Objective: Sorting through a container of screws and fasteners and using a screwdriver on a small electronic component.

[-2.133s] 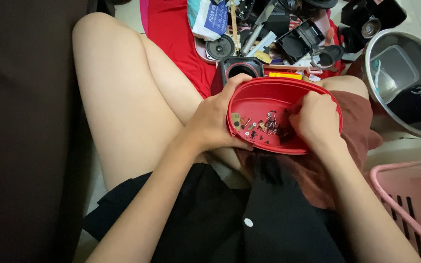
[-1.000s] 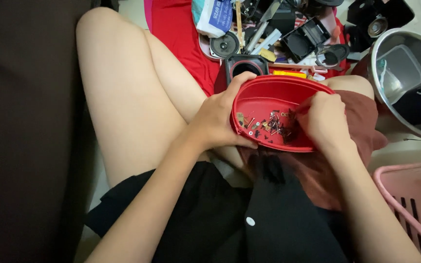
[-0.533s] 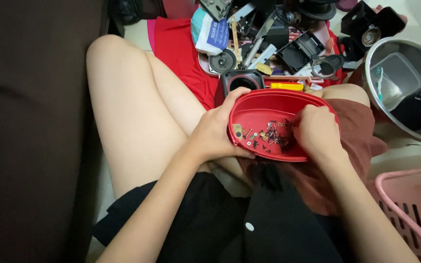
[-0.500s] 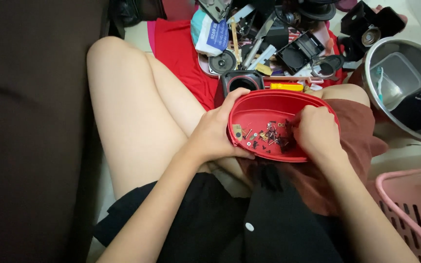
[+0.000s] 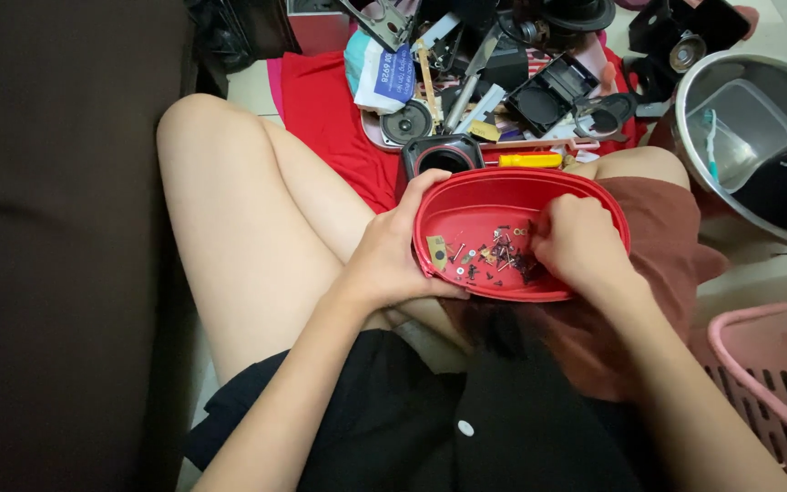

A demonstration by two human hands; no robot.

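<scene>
Head view: left hand (image 5: 392,264) clamps the near-left rim of the red oval tub (image 5: 475,196) on the lap, right hand (image 5: 580,244) curled inside it, fingertips pinching at tiny screws (image 5: 494,257). Can't tell if one's caught. I'd keep the tub level and pick slowly. Far side: speaker parts (image 5: 409,121), yellow screwdriver (image 5: 530,160); steel bowl (image 5: 685,118) right; pink basket (image 5: 758,364) near right.

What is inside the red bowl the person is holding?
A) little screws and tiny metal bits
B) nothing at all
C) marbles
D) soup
A: the red bowl has small screws and metal bits scattered on its bottom; the left hand grips its rim while the right hand reaches in among them.
</scene>
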